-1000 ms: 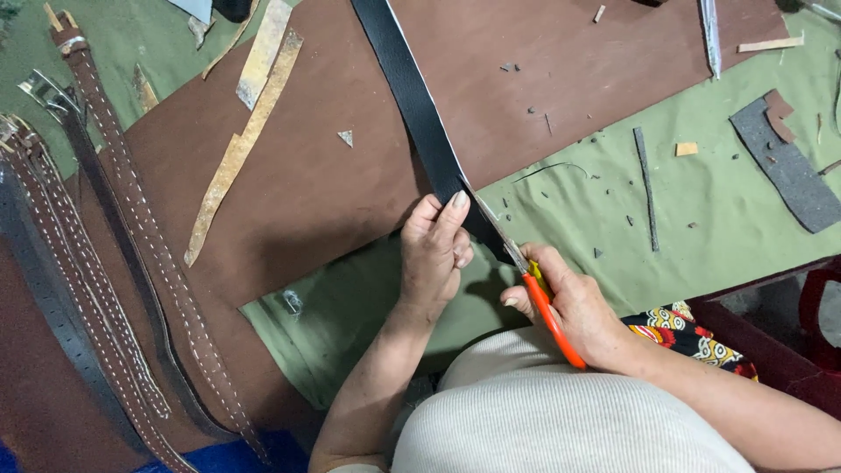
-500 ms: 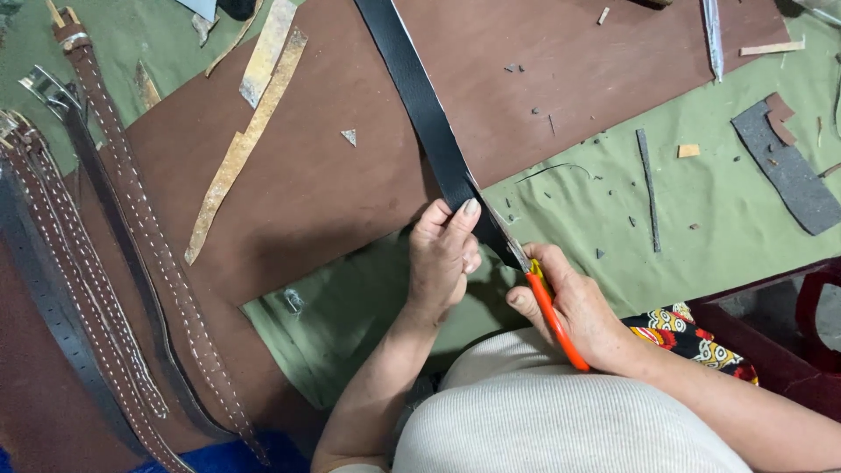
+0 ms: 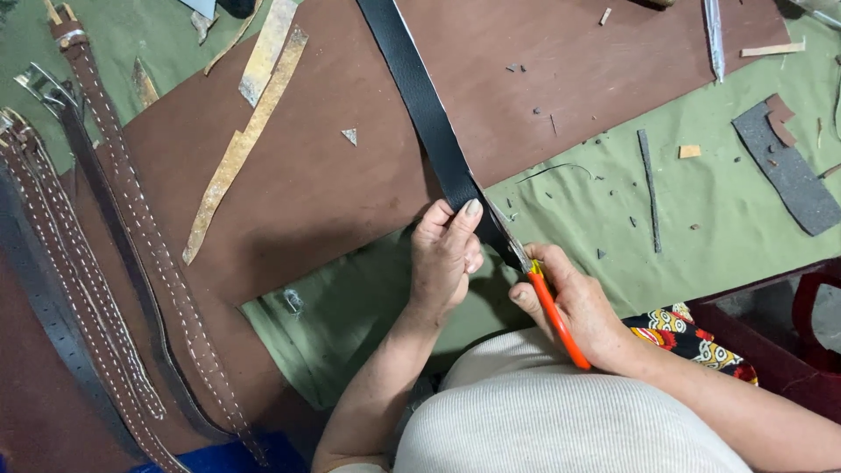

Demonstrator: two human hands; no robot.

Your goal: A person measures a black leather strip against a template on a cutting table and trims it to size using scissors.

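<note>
**A:** What's moved since a second ago?

**B:** Nearest me, my right hand (image 3: 574, 302) is closed around the orange-handled knife (image 3: 550, 308), its blade against the right edge of the black leather strap (image 3: 429, 123). Hand and knife sit almost where they were. My left hand (image 3: 447, 254) has crept a little farther along the strap, fingers curled over it and pinching it down just beyond the blade.

**A:** So the cut?

**B:** I'd judge it's advancing slowly along that edge, the holding hand leading the blade; the strap itself hasn't shifted.

**A:** Where does the strap lie?

**B:** It runs from my hands diagonally away and left, across the brown board (image 3: 333, 158) on the green cloth (image 3: 701, 219). Tan offcuts (image 3: 250, 131) lie farther left, and stitched brown belts (image 3: 131, 263) at the far left, all unchanged.
</note>
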